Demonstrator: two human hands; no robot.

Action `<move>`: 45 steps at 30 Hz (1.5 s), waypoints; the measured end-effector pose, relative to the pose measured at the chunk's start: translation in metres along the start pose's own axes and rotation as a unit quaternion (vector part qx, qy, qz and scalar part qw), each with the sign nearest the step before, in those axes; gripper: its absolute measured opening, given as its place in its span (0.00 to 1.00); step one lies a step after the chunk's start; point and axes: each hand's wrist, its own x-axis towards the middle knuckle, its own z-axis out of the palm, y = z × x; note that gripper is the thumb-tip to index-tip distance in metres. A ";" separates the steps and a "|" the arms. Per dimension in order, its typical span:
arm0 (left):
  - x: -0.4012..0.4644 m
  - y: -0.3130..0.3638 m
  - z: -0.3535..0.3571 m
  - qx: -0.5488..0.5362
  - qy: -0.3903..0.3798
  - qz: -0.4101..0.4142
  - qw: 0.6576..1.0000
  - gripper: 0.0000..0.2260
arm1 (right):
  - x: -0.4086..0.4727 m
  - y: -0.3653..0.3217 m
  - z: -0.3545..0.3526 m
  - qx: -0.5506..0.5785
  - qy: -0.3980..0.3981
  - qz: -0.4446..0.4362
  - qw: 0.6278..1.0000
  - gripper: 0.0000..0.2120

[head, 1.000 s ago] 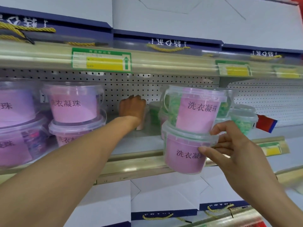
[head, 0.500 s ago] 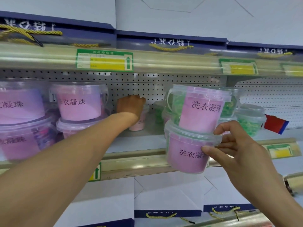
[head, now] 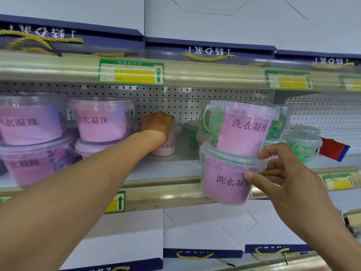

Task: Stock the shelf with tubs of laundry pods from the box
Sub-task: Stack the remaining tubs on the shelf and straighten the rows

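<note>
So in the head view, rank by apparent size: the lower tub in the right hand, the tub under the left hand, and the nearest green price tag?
1. Lower held tub, nearest the camera
2. Green price tag
3. Tub under the left hand, far back and mostly hidden, so true size is unsure

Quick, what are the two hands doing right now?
Left hand: on top of a pink tub deep on the shelf, fingers curled over it.
Right hand: gripping the lower tub of a stack of two.
</note>
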 end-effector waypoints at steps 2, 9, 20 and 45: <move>0.000 -0.002 -0.001 0.019 -0.001 0.000 1.000 0.14 | 0.000 -0.001 0.000 -0.002 -0.001 0.001 1.000 0.16; -0.002 -0.005 -0.004 0.037 -0.014 -0.005 0.999 0.16 | -0.002 -0.004 -0.001 0.005 0.003 0.002 1.000 0.16; -0.018 -0.010 -0.012 -0.079 -0.045 0.007 0.996 0.16 | 0.001 -0.012 0.005 0.019 -0.008 -0.003 1.000 0.15; -0.157 -0.069 -0.011 -0.327 0.173 0.018 0.929 0.16 | 0.062 -0.042 0.116 0.009 -0.043 -0.037 0.998 0.18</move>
